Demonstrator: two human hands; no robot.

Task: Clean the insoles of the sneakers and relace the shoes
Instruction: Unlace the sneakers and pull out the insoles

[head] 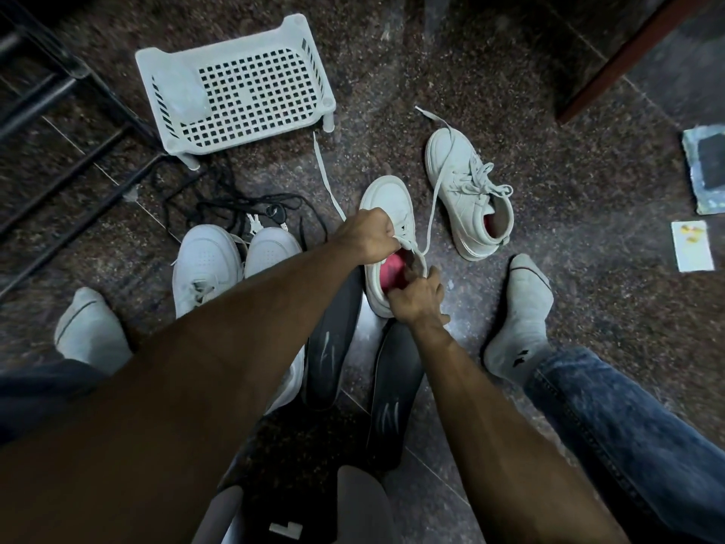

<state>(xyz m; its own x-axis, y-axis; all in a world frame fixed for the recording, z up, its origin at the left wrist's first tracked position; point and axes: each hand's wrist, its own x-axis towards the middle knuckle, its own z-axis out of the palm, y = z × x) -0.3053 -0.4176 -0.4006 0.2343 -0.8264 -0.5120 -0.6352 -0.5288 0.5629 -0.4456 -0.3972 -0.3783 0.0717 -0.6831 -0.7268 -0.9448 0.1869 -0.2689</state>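
Step in hand, as judged: relacing. Sneaker [386, 202] with the pink lining stands on the floor [510, 92] between the person's socked feet, toe pointing away. Left hand [367, 233] is over the tongue area, fingers curled and pinching the white lace [431, 214] at the upper eyelets; one end runs up and right across the second sneaker [469, 190], which looks laced already, the other trails left toward the white basket [239, 88]. Right hand [418, 296] grips the collar at the heel, fingers curled round the rim, steadying the shoe. Two dark insoles [333, 339] lie flat on the floor just below the shoe, outside it. Another white pair [208, 265] sits to the left. Next move likely calls for drawing the lace snug through the remaining eyelets, evening both ends; which eyelet is being threaded cannot be told.
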